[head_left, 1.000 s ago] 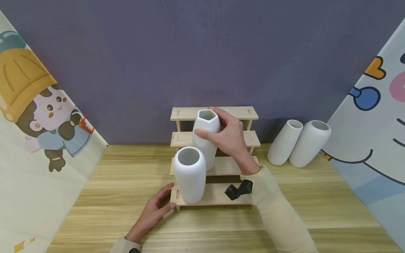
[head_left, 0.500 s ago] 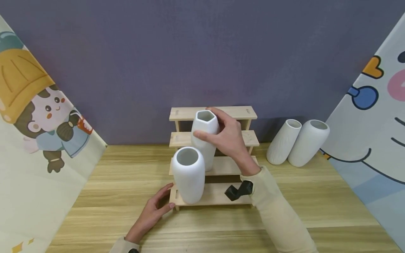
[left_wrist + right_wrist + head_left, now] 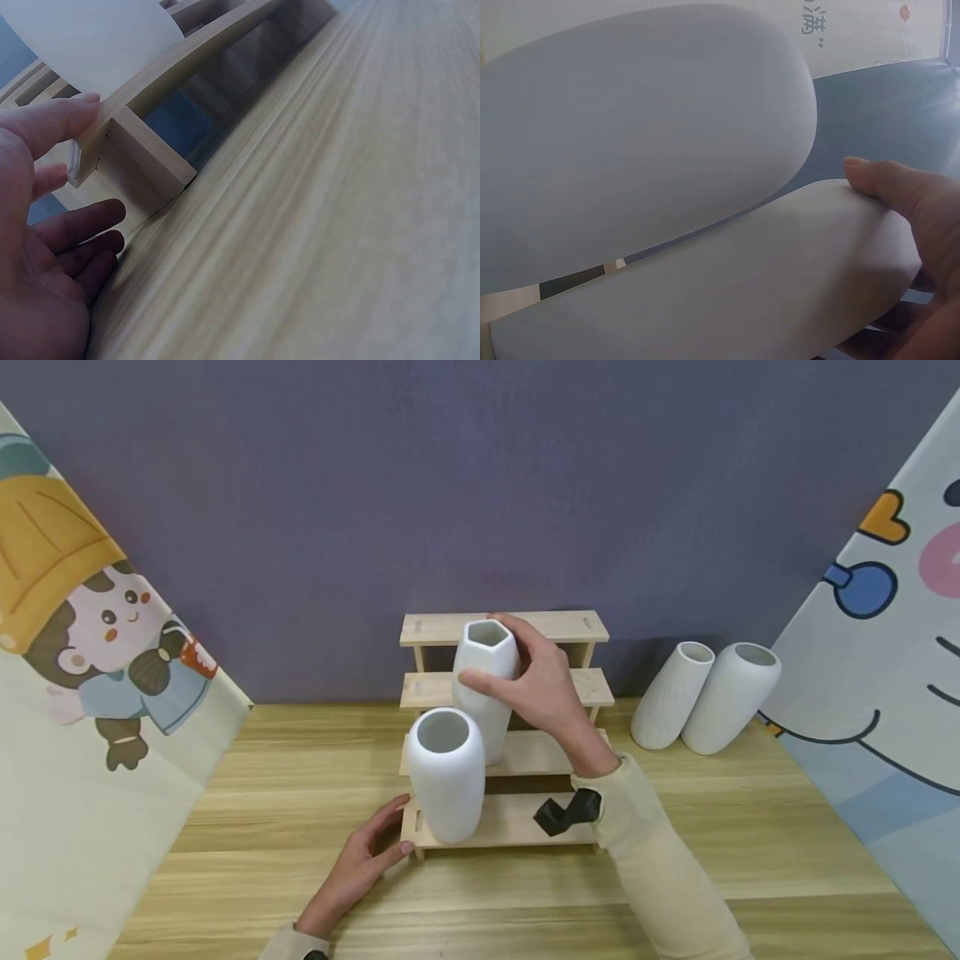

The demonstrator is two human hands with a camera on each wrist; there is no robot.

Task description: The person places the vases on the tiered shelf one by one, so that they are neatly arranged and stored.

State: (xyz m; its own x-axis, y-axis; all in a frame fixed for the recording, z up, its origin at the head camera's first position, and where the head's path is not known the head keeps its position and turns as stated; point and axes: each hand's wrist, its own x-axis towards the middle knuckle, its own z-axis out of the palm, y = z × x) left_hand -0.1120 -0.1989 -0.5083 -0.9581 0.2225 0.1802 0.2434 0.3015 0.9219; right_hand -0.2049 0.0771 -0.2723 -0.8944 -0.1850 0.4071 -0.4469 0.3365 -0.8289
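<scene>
My right hand (image 3: 536, 689) grips the upper part of a white vase with a five-sided mouth (image 3: 487, 656), thumb across its front and fingers behind. That vase stands upright at the second-lowest tier of a stepped wooden shelf (image 3: 525, 822). On the lowest tier, in front of it, is a smooth white vase with a round mouth (image 3: 447, 785). My left hand (image 3: 360, 864) holds the left end of the lowest tier between thumb and index finger; the other fingers curl loosely beside it in the left wrist view. The right wrist view shows both vases close together.
A textured white vase (image 3: 671, 697) and a smooth white vase (image 3: 731, 702) lean side by side at the back right. A dark wall (image 3: 480, 485) stands behind the shelf. Printed panels (image 3: 112, 610) flank the wood-grain table (image 3: 300, 760).
Both hands keep their hold and the vases stay where they were. Only the head view shifts very slightly.
</scene>
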